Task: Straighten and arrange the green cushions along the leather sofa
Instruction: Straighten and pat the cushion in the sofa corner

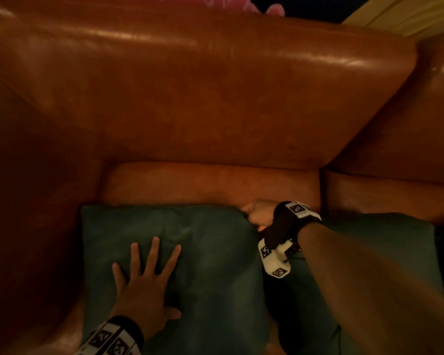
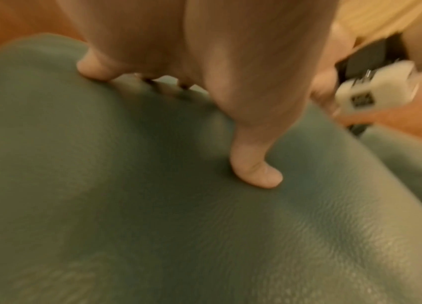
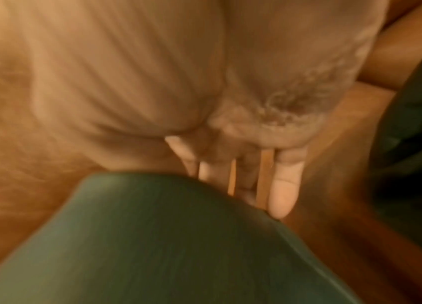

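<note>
Meanwhile, a left hand (image 1: 145,285) presses flat, fingers spread, on a green cushion (image 1: 203,252) while the right hand (image 1: 258,213) grips its far corner on the leather sofa (image 1: 190,98).

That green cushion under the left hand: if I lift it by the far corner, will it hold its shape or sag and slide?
The green cushion probably sags: it dimples under the left hand, so the filling is soft. It is likely light for its size. Its cover and the sofa both look smooth, so it may slide. The right hand is at its far corner.
</note>
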Demonstrator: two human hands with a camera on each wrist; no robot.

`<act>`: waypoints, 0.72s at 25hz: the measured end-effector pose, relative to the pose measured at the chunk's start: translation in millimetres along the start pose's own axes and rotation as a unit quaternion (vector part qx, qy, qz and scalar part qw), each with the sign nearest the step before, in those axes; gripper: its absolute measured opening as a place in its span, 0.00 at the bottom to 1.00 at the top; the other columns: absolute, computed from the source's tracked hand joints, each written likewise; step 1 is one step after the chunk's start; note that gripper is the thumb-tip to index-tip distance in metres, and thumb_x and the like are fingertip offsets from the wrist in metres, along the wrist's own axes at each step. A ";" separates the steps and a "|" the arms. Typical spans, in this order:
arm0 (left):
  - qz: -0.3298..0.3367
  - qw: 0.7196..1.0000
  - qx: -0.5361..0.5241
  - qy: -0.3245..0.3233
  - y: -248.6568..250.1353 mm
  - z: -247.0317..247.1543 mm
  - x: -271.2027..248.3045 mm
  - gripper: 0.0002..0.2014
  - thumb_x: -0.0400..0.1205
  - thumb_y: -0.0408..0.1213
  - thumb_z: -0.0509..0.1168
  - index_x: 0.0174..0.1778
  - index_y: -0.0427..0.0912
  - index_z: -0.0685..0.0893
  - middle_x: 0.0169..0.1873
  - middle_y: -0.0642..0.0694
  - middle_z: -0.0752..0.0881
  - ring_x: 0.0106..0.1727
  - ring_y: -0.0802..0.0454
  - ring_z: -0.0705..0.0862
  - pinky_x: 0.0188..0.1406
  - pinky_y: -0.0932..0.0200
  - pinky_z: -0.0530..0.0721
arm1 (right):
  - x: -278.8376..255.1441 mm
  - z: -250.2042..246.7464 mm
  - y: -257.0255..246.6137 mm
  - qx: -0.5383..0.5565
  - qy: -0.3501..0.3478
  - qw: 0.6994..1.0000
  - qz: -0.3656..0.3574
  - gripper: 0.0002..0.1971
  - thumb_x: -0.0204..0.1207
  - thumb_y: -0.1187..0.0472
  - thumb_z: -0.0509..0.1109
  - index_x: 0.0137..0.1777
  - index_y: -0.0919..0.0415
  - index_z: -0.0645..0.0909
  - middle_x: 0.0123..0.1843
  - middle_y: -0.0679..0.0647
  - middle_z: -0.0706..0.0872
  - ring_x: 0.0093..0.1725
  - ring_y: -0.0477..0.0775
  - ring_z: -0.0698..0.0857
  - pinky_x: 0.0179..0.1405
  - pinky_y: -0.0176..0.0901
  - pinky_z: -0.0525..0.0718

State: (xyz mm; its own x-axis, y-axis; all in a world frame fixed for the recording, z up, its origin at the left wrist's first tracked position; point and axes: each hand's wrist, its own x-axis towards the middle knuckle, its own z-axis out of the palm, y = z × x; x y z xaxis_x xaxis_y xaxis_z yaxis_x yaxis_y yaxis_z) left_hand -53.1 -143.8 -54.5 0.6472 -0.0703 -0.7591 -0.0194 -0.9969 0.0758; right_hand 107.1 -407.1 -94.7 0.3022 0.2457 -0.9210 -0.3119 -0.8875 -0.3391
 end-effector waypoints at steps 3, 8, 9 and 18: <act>-0.003 1.000 -0.012 0.028 -1.5 10.1 -3.3 0.64 0.62 0.68 0.70 0.67 0.71 0.16 0.73 0.51 0.16 0.75 0.36 0.19 0.73 0.21 0.41 | -7.9 -1.3 0.4 0.010 -0.013 1.000 -0.015 0.19 0.80 0.66 0.62 0.69 0.56 0.78 0.68 0.54 0.82 0.66 0.58 0.81 0.65 0.52 0.81; 0.002 0.996 0.023 0.083 1.0 25.1 1.7 0.68 0.52 0.70 0.73 0.74 0.71 0.26 0.79 0.51 0.27 0.75 0.35 0.19 0.69 0.18 0.49 | 2.3 -4.1 5.7 0.003 -0.086 0.996 -0.023 0.19 0.78 0.67 0.63 0.70 0.61 0.76 0.70 0.59 0.80 0.66 0.62 0.80 0.68 0.60 0.79; 0.001 0.996 0.037 0.078 0.6 26.0 1.1 0.69 0.49 0.71 0.74 0.76 0.71 0.31 0.81 0.49 0.31 0.76 0.36 0.19 0.68 0.17 0.52 | 4.6 -2.9 5.5 -0.019 -0.092 0.995 -0.030 0.19 0.77 0.66 0.64 0.68 0.60 0.77 0.69 0.59 0.81 0.65 0.62 0.81 0.66 0.61 0.80; 0.004 0.997 0.000 0.075 -2.2 35.9 1.2 0.67 0.49 0.71 0.74 0.77 0.73 0.34 0.83 0.51 0.37 0.81 0.36 0.35 0.70 0.18 0.52 | -12.0 -36.4 33.9 0.148 0.379 0.913 -0.025 0.11 0.75 0.69 0.65 0.49 0.52 0.83 0.47 0.48 0.84 0.50 0.52 0.84 0.52 0.45 0.84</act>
State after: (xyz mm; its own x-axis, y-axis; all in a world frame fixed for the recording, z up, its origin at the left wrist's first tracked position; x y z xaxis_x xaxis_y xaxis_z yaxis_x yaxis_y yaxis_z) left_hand -79.6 -142.9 -78.8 0.7539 -0.0727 -0.6530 -0.0249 -0.9963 0.0822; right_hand 125.8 -454.4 -88.2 0.8246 -0.1565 -0.5436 -0.4764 -0.7104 -0.5181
